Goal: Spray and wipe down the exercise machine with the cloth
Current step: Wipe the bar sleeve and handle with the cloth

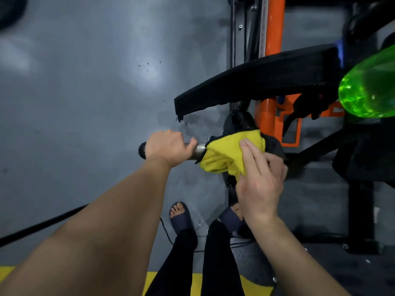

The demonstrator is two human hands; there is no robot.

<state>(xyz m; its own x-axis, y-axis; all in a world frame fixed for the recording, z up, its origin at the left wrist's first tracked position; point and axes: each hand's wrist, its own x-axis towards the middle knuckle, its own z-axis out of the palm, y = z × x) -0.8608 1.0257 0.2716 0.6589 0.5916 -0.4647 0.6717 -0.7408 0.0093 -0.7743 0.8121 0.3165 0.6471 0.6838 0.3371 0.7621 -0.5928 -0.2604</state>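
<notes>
My left hand (168,147) grips a metal bar (198,148) of the exercise machine near its black end cap. A yellow cloth (230,154) is wrapped over the same bar just right of that hand. My right hand (259,178) holds the cloth against the bar, fingers curled round it. A green translucent spray bottle (369,86) sits at the right edge, blurred and close to the camera, with neither hand on it. The machine's black padded seat (256,80) and orange frame post (269,112) lie behind the bar.
Grey floor (85,92) spreads to the left. Black machine frame members (361,208) stand at the right. My feet in dark slides (181,216) stand below the bar. A black cable (42,225) crosses the floor at lower left. Yellow floor marking (154,280) runs along the bottom.
</notes>
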